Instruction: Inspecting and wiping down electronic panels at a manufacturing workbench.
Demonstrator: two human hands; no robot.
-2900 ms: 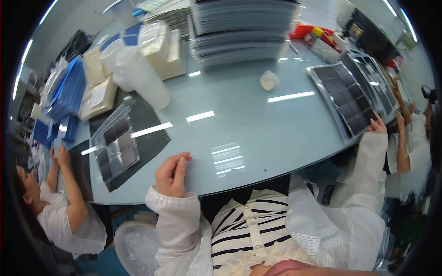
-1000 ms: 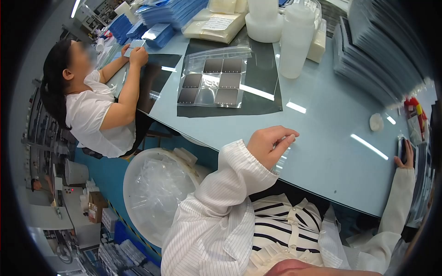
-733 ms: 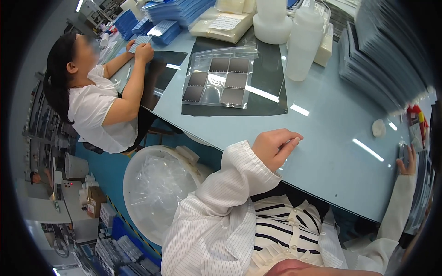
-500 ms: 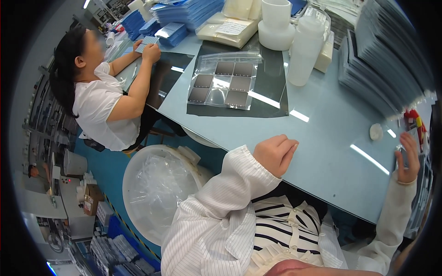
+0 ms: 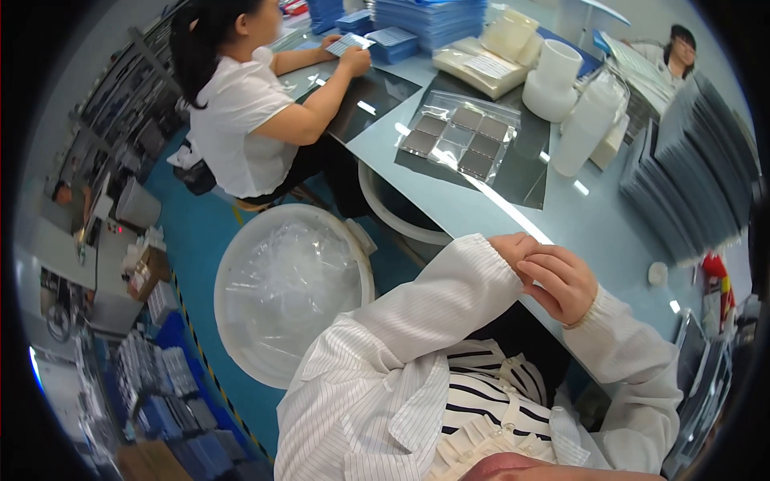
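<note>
My left hand [image 5: 510, 250] and my right hand [image 5: 564, 282] meet just above the near edge of the grey-blue table [image 5: 449, 210]. The fingers of my right hand are bent and pressed together, with their tips against my left hand. My left fingers are curled and partly covered by the right ones. Whatever may be between them is hidden. Farther off, a clear plastic bag [image 5: 454, 142] holding several dark square pieces lies flat on a dark mat [image 5: 531, 183].
A white tub [image 5: 227, 325] of clear plastic film stands left of me. At the back are cream packets [image 5: 481, 70], a white bottle [image 5: 579, 138] and blue stacks [image 5: 429, 24]. Grey sheets [image 5: 690, 176] and a small white round piece [image 5: 658, 274] are right. A co-worker [image 5: 241, 120] sits left.
My right hand has come in from the far right to meet my left hand. The view has turned right, and a second person now shows at the back right.
</note>
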